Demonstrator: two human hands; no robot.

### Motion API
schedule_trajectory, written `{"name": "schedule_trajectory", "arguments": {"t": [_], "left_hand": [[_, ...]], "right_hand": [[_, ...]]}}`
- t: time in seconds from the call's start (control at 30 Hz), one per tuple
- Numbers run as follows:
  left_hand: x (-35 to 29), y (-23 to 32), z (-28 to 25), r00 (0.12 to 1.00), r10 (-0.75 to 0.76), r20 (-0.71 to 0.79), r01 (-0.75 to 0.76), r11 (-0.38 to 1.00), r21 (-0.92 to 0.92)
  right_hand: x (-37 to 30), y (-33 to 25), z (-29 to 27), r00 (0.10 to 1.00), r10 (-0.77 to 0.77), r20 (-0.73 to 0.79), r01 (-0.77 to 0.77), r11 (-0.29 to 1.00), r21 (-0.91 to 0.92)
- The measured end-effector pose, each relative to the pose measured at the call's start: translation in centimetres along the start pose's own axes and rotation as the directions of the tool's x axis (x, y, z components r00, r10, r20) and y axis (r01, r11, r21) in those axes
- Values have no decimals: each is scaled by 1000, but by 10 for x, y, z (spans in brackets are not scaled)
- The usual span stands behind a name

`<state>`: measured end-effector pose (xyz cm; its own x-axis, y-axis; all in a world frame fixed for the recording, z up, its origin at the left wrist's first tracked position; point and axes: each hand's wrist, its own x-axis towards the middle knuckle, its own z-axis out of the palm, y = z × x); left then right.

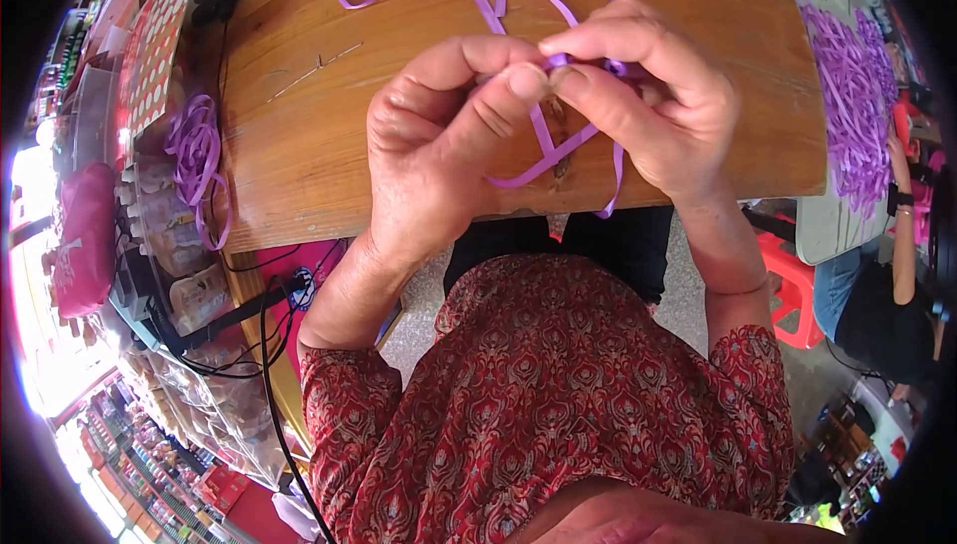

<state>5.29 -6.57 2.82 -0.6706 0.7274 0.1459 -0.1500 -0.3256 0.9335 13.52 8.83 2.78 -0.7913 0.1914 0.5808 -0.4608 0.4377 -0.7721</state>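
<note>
Both my hands meet above the wooden table [299, 135], pinching a purple ribbon [543, 135] between thumbs and forefingers. My left hand [439, 135] is closed on it, the thumb tip touching the ribbon beside the other thumb. My right hand [648, 95] grips it too, with a small purple loop or knot showing between thumb and forefinger. Loose ends hang below my fingers to the table's near edge. More of the ribbon trails away in loops across the far part of the table. The exact shape of the knot is partly hidden by my fingers.
A bundle of purple ribbon [197, 150] hangs at the table's left edge. Thin metal needle-like pieces [317, 67] lie on the table. At right, a heap of purple ribbons [847, 95] covers a pale table, with another person's arm [904, 225] beside it. A red stool [793, 290] stands below.
</note>
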Motion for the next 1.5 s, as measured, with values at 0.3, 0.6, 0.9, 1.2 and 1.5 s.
{"name": "schedule_trajectory", "arguments": {"t": [0.3, 0.6, 0.9, 1.2, 1.5], "left_hand": [[13, -22, -5, 980, -135, -148, 100, 970, -223], [18, -30, 10, 996, -14, -84, 12, 1000, -17], [23, -35, 16, 993, 120, 23, -114, 980, -162], [24, -40, 14, 994, 111, -24, -114, 964, -241], [24, -43, 10, 984, 169, -54, -172, 984, -54]], "right_hand": [[-5, 11, -11, 960, 219, 173, -245, 958, 149], [10, -22, -11, 823, 563, -73, -530, 808, 258], [-2, 9, -11, 953, 304, 11, -292, 904, 313], [-5, 15, -12, 952, 305, 39, -303, 910, 283], [-7, 17, -20, 948, 281, 147, -315, 888, 335]]}}
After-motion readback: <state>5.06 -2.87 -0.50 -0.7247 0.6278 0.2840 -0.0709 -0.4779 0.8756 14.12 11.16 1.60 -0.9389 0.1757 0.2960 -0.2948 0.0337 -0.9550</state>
